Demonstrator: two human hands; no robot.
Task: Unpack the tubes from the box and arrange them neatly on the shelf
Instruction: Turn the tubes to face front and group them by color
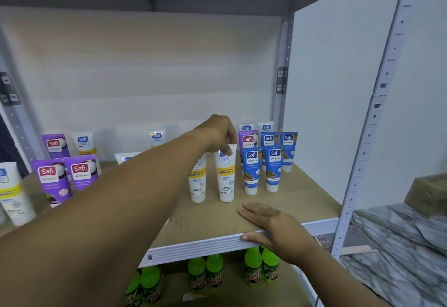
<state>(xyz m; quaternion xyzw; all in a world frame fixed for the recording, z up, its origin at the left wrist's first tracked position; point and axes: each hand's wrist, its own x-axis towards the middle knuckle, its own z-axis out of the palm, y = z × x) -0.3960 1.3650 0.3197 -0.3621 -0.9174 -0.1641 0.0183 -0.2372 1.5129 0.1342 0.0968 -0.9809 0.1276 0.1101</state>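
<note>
The shelf (pixel 278 200) was a brown board with a ribbed white front edge, set in a grey metal rack against a pale wall. The left arm reached across it from the lower left, and the left hand (pixel 219 135) pinched the top of a white tube (pixel 227 176) with a yellow band, which stood cap-down near the middle of the board. A second white tube (pixel 198 181) stood just beside it on the left. The right hand (pixel 273 227) lay flat on the front of the shelf, fingers straight and close together, thumb hooked over the white edge. To the right of the white pair stood a cluster of blue tubes (pixel 274 169), with a purple one behind them. Purple tubes (pixel 52 181) stood at the left end. Green bottles (pixel 261 265) stood on the level below. A cardboard box (pixel 428 193) sat at the far right, on a marbled surface.
</note>
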